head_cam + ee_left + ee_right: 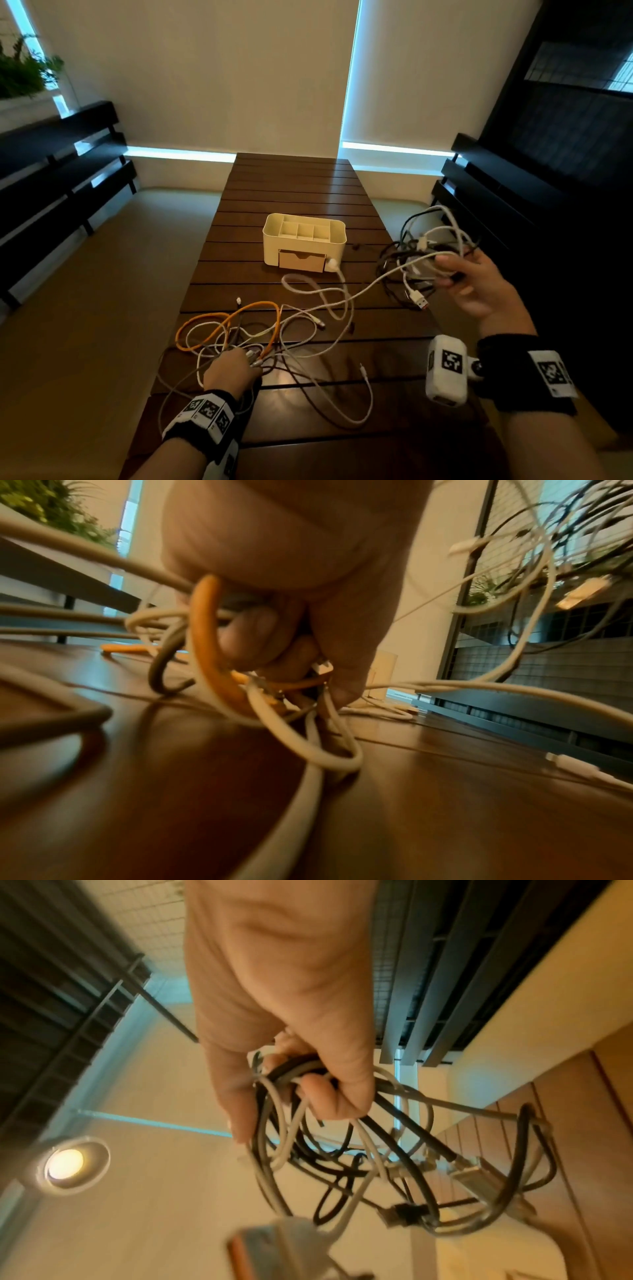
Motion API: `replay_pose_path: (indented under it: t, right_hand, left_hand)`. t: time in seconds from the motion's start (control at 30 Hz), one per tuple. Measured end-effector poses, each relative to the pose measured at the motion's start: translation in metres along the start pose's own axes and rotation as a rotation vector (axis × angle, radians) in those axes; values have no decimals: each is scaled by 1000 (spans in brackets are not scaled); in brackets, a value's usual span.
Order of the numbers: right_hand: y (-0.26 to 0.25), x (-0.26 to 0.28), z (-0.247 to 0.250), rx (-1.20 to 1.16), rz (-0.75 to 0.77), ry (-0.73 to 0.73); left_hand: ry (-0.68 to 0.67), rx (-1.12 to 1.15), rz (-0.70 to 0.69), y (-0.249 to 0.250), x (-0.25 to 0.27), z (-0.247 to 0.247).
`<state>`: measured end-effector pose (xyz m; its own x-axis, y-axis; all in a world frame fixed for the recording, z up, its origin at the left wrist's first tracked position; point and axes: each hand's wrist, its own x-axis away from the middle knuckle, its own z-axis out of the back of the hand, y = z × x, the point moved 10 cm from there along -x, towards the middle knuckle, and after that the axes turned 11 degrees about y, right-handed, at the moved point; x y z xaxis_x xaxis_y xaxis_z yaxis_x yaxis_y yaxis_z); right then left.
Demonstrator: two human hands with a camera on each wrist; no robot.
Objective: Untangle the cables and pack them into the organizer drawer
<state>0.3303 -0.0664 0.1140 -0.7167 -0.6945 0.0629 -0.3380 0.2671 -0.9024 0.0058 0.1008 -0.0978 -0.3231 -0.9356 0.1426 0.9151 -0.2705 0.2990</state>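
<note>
Dark slatted table point(291, 192) carries the cream organizer point(304, 240), drawer point(301, 261) seemingly shut. Left hand point(230, 370) grips the orange cable point(219, 320) tangle; right hand point(479, 284) clutches a raised black-and-white bundle point(424, 253).

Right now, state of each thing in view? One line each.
Cream plastic organizer box: upright on the table, top compartments look empty.
Tan drawer: closed or nearly so.
Orange cable: on the table, tangled with white ones.
Black-and-white cable bundle: lifted, tangled.
Left hand: grips cables on the table.
Right hand: holds the bundle.
Dark wooden slatted table: bears everything.
</note>
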Motion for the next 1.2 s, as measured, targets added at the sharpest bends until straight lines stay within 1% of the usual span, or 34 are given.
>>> replay_pose_path:
  t: [0.13,0.17,0.3,0.37,0.43,0.5,0.53,0.57,0.6,0.67,0.73,0.77,0.8,0.87,0.93,1.0,1.03,1.1,1.2]
  right_hand:
    - [-25,3,12,-189,59,94]
    - [-30,1,19,-209,91,134]
    - [-45,9,26,-250,171,185]
    - [-47,11,23,-230,183,174]
    - [-45,13,14,-224,167,101]
    - [-38,12,6,-248,126,20]
    - [-33,11,5,-251,113,13]
    - [-29,10,2,-246,103,5]
    - [-25,11,-2,-239,93,-17]
    - [-17,13,-12,-233,68,-52]
    - [-9,16,-24,-227,42,-86]
    - [-5,17,-29,-223,30,-99]
    - [-1,18,-33,-217,16,-98]
    - [7,18,-37,-221,-11,-79]
    - [17,16,-39,-208,-37,-60]
    - [27,17,-48,-202,-67,-89]
    - [31,17,-52,-196,-81,-107]
    - [42,16,-54,-180,-110,-97]
    - [54,13,-51,-142,-125,-43]
  left_hand:
    - [8,15,15,-6,-3,2]
    - [6,13,9,-5,-4,2]
    - [-15,60,-4,-1,-3,5]
    - [-4,204,-11,3,-6,10]
    - [0,484,12,13,-7,23]
    - [44,769,3,32,-4,49]
    - [75,842,-34,43,-3,65]
    - [85,858,-99,57,1,78]
    - [59,840,-184,74,5,88]
    - [-94,772,-348,110,17,87]
    - [-225,629,-481,138,28,76]
    - [-265,570,-542,150,33,71]
    - [-298,559,-588,160,39,68]
    - [-324,647,-647,178,49,72]
    - [-328,832,-636,189,54,80]
    - [-318,1015,-595,193,55,89]
    - [-295,1068,-588,195,56,94]
    - [-233,1106,-581,198,55,101]
    - [-143,1119,-554,198,54,108]
